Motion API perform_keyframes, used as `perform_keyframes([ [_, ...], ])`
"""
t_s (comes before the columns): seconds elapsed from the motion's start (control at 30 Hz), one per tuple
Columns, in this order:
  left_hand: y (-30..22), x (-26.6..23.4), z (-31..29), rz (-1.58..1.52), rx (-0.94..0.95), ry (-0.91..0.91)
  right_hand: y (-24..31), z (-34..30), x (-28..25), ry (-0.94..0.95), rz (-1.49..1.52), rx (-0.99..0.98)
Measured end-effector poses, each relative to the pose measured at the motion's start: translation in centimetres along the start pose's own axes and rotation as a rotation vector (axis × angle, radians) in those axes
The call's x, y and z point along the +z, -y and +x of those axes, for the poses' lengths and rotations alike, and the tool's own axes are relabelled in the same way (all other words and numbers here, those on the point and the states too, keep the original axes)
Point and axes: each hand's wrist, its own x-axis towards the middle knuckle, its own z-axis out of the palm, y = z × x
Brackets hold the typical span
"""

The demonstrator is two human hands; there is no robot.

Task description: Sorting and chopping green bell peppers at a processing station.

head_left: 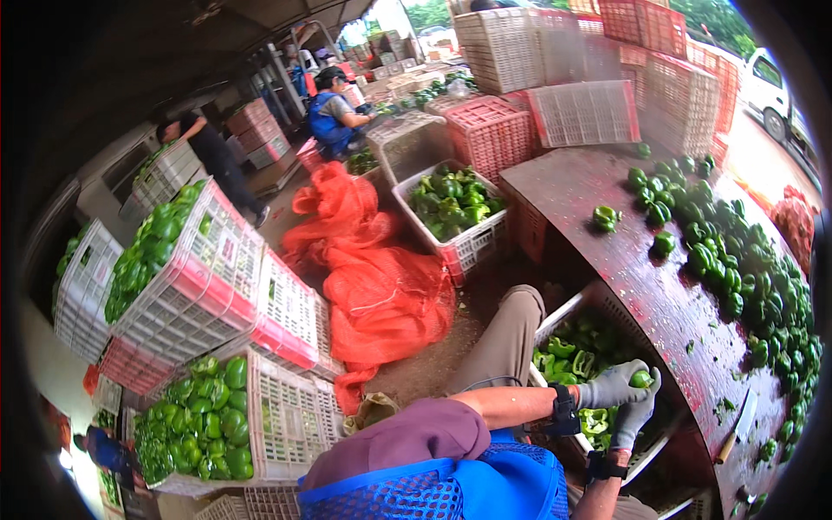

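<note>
In grey gloves, my left hand (609,386) and my right hand (636,414) meet above a white plastic crate (643,468). A green bell pepper (641,379) is between them, the fingers of both hands closed around it; the gloves hide much of it. Cut-open bell peppers (572,357) lie in the crate below, showing pale insides. To the right, on the metal table (646,269), rests a knife (738,426) with a wooden handle. Many whole green peppers (763,303) are heaped along the table's far right side.
Crates of peppers (199,416) stand stacked at my left. A crate of cut peppers (451,204) and red mesh sacking (381,286) lie ahead. Stacked crates (494,52) rise behind the table. A co-worker in a blue vest (334,117) sits farther off; another person (208,156) bends at left.
</note>
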Motion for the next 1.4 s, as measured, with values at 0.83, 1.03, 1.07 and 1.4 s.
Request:
perform_keyframes([
  [0.83,5.6,-3.9,-1.1,0.035,-0.216,0.404,2.1,-2.5,-3.5,0.562,0.339,-0.084],
  [1.03,4.7,-3.5,3.0,0.535,-0.105,0.181,0.8,-4.1,-19.7,-0.257,-0.724,-0.037],
  [1.07,5.0,-3.9,4.1,0.589,-0.079,0.153,-0.7,-5.5,-22.9,-0.303,-0.911,0.107],
  [1.4,9.3,-9.6,10.4,1.316,0.127,0.495,-13.0,-15.2,-33.6,-0.021,-1.256,0.950],
])
